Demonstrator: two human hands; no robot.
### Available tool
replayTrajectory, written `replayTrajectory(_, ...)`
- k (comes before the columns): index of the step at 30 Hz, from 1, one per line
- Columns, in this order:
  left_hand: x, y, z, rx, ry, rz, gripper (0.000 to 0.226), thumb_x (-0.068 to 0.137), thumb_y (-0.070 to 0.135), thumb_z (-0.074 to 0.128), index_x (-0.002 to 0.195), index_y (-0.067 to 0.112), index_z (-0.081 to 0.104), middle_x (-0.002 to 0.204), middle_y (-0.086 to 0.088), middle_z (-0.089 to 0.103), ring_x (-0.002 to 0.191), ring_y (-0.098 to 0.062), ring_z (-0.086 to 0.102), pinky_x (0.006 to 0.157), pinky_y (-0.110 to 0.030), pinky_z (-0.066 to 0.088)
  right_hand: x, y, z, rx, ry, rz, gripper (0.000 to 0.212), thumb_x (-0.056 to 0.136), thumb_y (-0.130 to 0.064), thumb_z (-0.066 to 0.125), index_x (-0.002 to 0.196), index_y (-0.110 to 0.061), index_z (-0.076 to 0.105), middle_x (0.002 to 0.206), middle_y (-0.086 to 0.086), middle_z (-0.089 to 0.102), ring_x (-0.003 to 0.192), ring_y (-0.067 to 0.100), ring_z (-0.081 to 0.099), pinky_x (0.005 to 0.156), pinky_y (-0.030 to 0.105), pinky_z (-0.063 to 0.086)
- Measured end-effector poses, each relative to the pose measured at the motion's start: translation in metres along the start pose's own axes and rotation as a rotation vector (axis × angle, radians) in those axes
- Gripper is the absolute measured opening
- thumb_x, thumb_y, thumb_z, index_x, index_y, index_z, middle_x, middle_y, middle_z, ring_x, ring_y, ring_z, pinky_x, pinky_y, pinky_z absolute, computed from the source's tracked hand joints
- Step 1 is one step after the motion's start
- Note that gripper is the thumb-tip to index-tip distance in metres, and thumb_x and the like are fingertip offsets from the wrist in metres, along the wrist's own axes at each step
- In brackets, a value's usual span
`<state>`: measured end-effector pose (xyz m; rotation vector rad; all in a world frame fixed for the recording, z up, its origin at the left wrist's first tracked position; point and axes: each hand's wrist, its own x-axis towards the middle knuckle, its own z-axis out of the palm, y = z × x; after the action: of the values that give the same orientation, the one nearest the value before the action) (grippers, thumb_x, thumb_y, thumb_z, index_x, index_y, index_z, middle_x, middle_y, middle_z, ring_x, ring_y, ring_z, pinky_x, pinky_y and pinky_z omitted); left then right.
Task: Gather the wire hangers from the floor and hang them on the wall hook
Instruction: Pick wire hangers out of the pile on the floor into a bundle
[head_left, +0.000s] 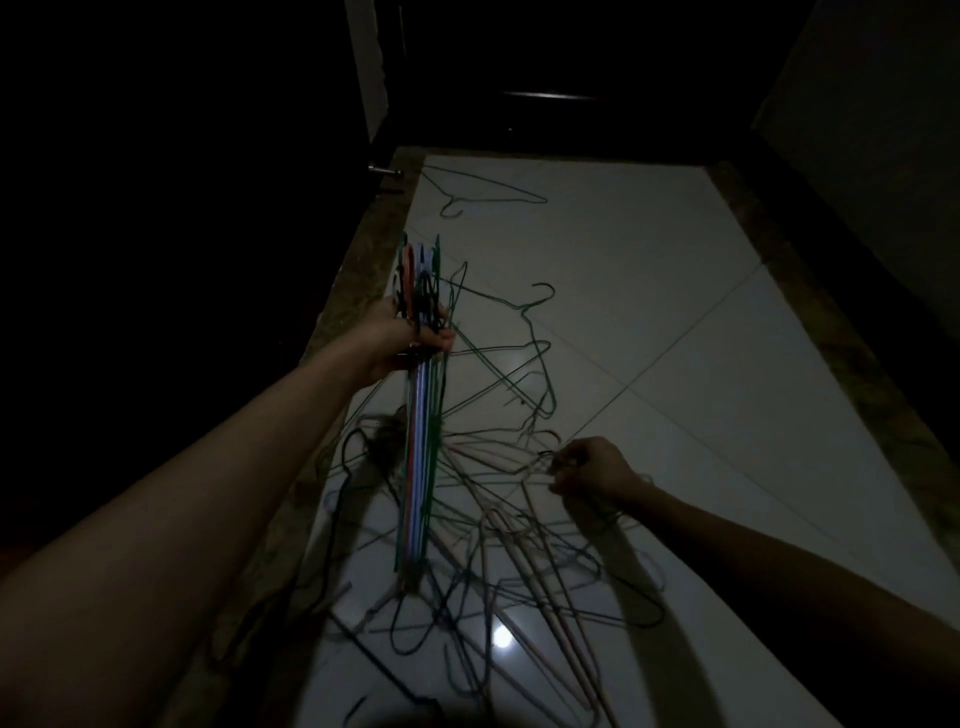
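My left hand (410, 332) grips a tight bundle of coloured wire hangers (418, 441) by their necks; green, red and blue wires hang down from my fist. My right hand (587, 470) pinches the hook of a pale wire hanger (498, 467) lying in a tangled pile of hangers (493, 561) on the white tiled floor. A green hanger (519, 374) lies just beyond the pile, and a single hanger (483, 195) lies farther off near the door. No wall hook is visible in this dim view.
A dark door (545, 78) closes the far end of the floor, with a metal door stop (382, 170) at its left. Brown stone borders (358, 291) run along both sides of the white tiles (675, 291). A dark wall stands to the left.
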<state>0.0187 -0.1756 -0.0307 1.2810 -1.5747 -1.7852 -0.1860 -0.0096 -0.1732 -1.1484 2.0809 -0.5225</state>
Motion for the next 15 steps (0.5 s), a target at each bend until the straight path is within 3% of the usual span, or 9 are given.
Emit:
replayTrajectory(3,0.003,0.003,0.006,-0.058,0.004,0.027,0.029,0.078,-0.018,0.058,0.089,0.009,0.059,0.086,-0.009,0.063,0.057,-0.003,0.066,0.051,-0.016,0.052,0.009,0.01,-0.039,0.012,0.123,0.021,0.024,0.08,0.003,0.067,0.104,0.006,0.066,0.102,0.015,0.066,0.095,0.025,0.061,0.073,0.016,0.048)
replayTrajectory(7,0.007,0.008,0.014,-0.088,-0.008,0.054,0.03,0.079,-0.02,0.054,0.086,0.009,0.057,0.08,-0.008,0.061,0.056,-0.004,0.066,0.051,-0.016,0.053,0.018,0.027,-0.08,-0.049,0.266,0.02,0.025,0.083,-0.002,0.064,0.108,0.0,0.067,0.113,0.016,0.066,0.107,0.026,0.061,0.092,0.031,0.044)
replayTrajectory(11,0.012,0.007,0.016,-0.037,-0.003,0.045,0.032,0.078,-0.015,0.06,0.092,0.014,0.061,0.083,-0.003,0.067,0.073,-0.007,0.067,0.061,-0.019,0.055,0.017,0.031,-0.089,-0.023,0.314,0.001,0.043,0.076,-0.007,0.074,0.117,-0.004,0.062,0.12,0.014,0.062,0.115,0.026,0.055,0.096,0.03,0.041)
replayTrajectory(13,0.013,0.006,0.019,-0.019,-0.004,0.039,0.033,0.077,-0.014,0.062,0.094,0.014,0.061,0.086,-0.004,0.067,0.079,-0.01,0.067,0.067,-0.022,0.055,0.011,0.027,-0.081,-0.025,0.291,-0.045,0.044,0.076,-0.011,0.075,0.118,-0.006,0.062,0.123,0.011,0.06,0.119,0.024,0.052,0.097,0.023,0.039)
replayTrajectory(15,0.013,0.004,0.022,0.009,0.005,0.038,0.034,0.075,-0.014,0.063,0.093,0.015,0.061,0.087,-0.004,0.068,0.083,-0.014,0.066,0.075,-0.028,0.054,0.005,0.022,-0.067,0.028,0.231,-0.058,0.039,0.078,-0.009,0.073,0.116,-0.004,0.062,0.118,0.008,0.06,0.111,0.019,0.056,0.08,0.008,0.042)
